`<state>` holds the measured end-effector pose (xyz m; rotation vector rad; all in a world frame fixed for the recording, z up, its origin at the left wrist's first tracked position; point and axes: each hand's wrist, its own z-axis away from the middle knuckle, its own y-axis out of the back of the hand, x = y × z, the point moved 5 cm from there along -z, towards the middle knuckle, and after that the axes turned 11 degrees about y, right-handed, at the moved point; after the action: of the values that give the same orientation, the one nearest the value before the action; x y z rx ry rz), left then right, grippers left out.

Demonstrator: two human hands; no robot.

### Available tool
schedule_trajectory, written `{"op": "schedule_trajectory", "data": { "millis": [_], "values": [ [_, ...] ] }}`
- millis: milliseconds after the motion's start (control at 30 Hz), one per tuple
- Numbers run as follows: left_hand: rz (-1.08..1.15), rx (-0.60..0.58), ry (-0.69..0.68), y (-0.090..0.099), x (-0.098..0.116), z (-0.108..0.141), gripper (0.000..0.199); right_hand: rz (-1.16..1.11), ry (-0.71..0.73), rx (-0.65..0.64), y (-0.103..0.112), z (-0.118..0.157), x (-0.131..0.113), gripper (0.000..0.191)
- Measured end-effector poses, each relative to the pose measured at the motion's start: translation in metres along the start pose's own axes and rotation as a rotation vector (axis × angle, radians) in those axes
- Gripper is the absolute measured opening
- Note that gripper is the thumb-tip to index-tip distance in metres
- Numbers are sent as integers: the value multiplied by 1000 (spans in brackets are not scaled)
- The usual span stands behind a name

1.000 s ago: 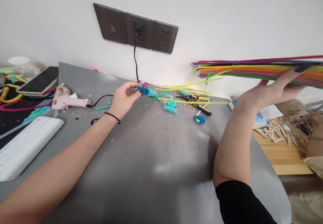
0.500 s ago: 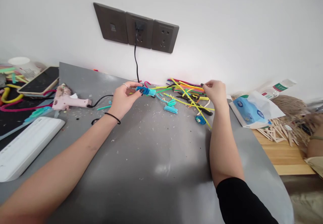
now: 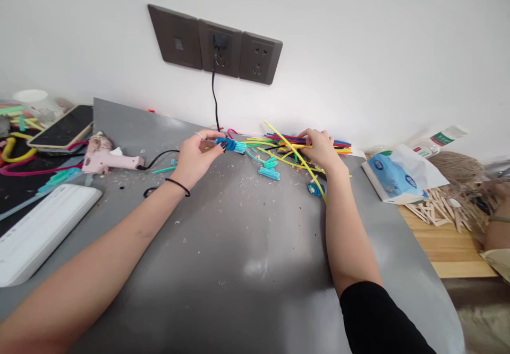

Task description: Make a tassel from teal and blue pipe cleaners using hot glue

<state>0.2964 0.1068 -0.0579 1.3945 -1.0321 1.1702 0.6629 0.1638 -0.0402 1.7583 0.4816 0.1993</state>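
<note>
Between the thumb and fingers of my left hand (image 3: 201,154) is a small bundle of folded blue and light-blue pipe cleaners (image 3: 235,145), held just above the table. My right hand (image 3: 321,149) is at the back of the table, its fingers closed around a bunch of coloured pipe cleaners (image 3: 341,145); the fingertips are partly hidden. Long yellow pipe cleaners (image 3: 292,152) cross in front of it. Light-blue and turquoise folded pieces (image 3: 269,173) lie between my hands. A coiled blue piece (image 3: 315,188) sits by my right forearm.
A pink glue gun (image 3: 113,160), a white power strip (image 3: 48,232) and a phone (image 3: 64,125) are on the left. On the right are a tissue pack (image 3: 392,176), wooden sticks (image 3: 442,205), twine (image 3: 456,168) and another person's arm (image 3: 498,229). Wall sockets (image 3: 221,48) are behind.
My right hand has moved left and down onto the coloured pipe cleaners, and the bunch and a yellow one have shifted. My left hand stays nearly still with its blue bundle.
</note>
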Motion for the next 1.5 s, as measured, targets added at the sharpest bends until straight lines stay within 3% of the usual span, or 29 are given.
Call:
{"op": "schedule_trajectory", "data": {
  "millis": [167,267,467,633,900,1167,1400,1500],
  "values": [
    [6,12,2,1,-3,-2,28,-189,-72,-60,3,6,3,49],
    [24,4,5,0,-5,-3,29,-246,-71,-16,8,6,0,41],
    [0,7,13,0,-4,-2,29,-220,28,3,11,-2,-17,18],
    [4,8,12,1,-2,-1,29,-136,58,43,11,-2,-20,29],
    [9,7,13,0,-4,-2,29,-139,11,206,22,-4,-18,16],
    [7,8,2,0,0,0,28,-245,33,-19,3,-4,-23,38],
    [-13,9,-6,0,-4,-1,29,-218,42,-18,0,-7,-20,26],
    [-11,8,5,0,-3,-1,29,-203,48,53,1,-7,-19,17]
  ]
}}
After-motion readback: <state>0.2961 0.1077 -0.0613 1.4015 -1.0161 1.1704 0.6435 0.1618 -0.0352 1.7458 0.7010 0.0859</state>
